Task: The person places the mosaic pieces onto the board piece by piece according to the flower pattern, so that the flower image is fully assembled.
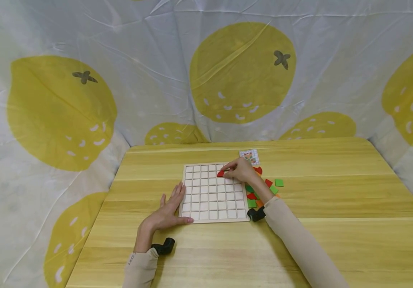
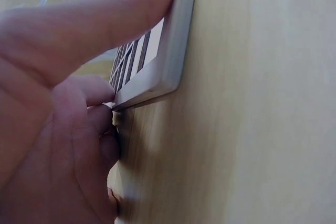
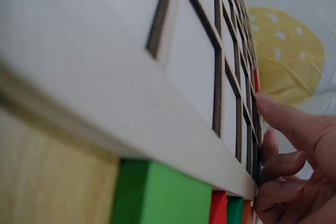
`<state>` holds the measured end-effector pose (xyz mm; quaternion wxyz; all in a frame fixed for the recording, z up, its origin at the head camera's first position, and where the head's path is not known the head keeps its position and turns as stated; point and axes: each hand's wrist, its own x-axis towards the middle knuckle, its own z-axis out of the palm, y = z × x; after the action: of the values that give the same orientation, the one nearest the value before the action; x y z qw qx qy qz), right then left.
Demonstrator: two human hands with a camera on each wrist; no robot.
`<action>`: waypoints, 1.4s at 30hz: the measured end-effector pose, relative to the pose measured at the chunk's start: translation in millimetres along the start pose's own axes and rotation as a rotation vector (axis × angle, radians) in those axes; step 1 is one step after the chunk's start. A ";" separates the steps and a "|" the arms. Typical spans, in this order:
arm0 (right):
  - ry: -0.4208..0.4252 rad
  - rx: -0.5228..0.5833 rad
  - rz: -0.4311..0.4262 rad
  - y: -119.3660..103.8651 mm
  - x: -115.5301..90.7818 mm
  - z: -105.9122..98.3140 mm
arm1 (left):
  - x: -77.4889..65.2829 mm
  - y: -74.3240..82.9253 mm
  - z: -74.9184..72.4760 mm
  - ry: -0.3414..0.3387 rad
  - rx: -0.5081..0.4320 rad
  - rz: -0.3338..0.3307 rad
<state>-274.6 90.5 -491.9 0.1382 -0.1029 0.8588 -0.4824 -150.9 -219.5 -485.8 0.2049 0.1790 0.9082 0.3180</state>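
Grid board: was braced by spread left hand | red piece: was pinched by right hand at board's far side | other cells: none seen filled | coloured pieces: were unplaced beside board

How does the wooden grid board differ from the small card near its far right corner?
The board is far larger than the card. The board's cells are plain and pale, while the card shows a coloured pattern. The left hand touches the board's edge, not the card. Both show a grid and lie on the table.
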 end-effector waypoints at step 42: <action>0.058 0.090 0.076 60.7 -44.9 -85.5 | 0.3 -1.8 1.5 0.014 -0.011 0.002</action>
<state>-263.8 204.0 -495.3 0.1359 -0.0498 0.8431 -0.5179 -150.8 -219.9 -488.1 0.1993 0.1766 0.9077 0.3244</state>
